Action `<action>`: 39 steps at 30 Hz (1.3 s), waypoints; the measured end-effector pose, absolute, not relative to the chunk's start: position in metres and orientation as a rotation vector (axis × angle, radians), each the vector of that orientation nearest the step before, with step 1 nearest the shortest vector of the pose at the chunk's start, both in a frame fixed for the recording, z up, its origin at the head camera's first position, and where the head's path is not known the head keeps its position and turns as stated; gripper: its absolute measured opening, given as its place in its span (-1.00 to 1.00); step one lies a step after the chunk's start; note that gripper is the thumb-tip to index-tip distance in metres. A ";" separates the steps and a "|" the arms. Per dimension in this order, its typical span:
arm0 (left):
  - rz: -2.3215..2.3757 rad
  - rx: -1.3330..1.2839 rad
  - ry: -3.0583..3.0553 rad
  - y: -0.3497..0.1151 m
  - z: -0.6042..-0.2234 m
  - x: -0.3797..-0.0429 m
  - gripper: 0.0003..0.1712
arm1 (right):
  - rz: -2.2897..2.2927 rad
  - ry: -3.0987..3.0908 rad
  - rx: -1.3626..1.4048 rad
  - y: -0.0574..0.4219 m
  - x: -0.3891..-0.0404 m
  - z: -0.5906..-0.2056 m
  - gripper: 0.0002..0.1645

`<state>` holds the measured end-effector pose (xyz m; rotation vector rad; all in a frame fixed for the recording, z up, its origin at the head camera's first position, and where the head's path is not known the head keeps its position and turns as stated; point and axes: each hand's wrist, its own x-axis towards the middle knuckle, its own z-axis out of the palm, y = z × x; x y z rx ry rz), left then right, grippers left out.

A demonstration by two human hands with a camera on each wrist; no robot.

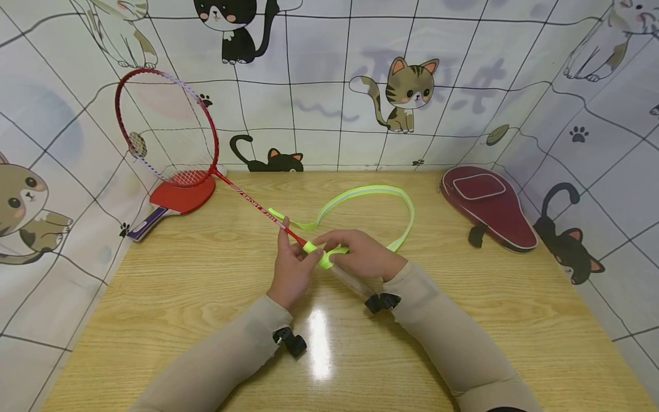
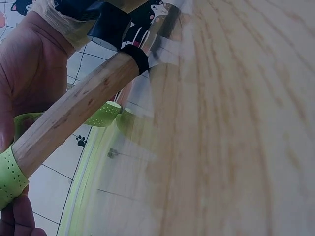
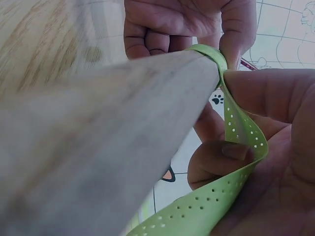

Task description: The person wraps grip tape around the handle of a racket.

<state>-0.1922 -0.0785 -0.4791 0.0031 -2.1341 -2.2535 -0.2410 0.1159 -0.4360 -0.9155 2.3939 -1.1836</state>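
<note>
A red badminton racket (image 1: 249,200) slants across the middle, its strung head up at the left. My left hand (image 1: 290,272) holds it where the shaft meets the bare wooden handle (image 2: 78,108), thumb pressing on a neon-green perforated grip tape (image 3: 197,209). This tape circles the top of the handle. My right hand (image 1: 362,252) pinches the tape between thumb and fingers close beside the left thumb. From there the loose tape (image 1: 412,214) curves behind the hands in a wide loop on the table. A black band (image 2: 137,58) rings the handle's butt end.
A red table tennis paddle (image 1: 193,197) lies at the back left, partly behind the racket head. At the back right rests a dark red paddle case (image 1: 486,203). Cat-print cloth walls (image 1: 319,103) enclose the wooden table (image 1: 206,297) at the back and sides.
</note>
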 end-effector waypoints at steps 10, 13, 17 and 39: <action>-2.276 -0.008 -2.117 -0.077 -0.477 -0.191 0.20 | -1.167 2.365 -0.936 0.117 -0.241 -0.436 -0.41; -2.295 -0.011 -2.110 -0.077 -0.476 -0.191 0.19 | -1.164 2.389 -0.940 0.117 -0.241 -0.437 -0.42; -2.309 -0.027 -2.117 -0.078 -0.478 -0.192 0.17 | -1.163 2.413 -0.932 0.117 -0.240 -0.436 -0.43; -2.267 0.070 -2.132 -0.075 -0.474 -0.190 0.15 | -1.212 2.349 -0.887 0.117 -0.242 -0.437 -0.41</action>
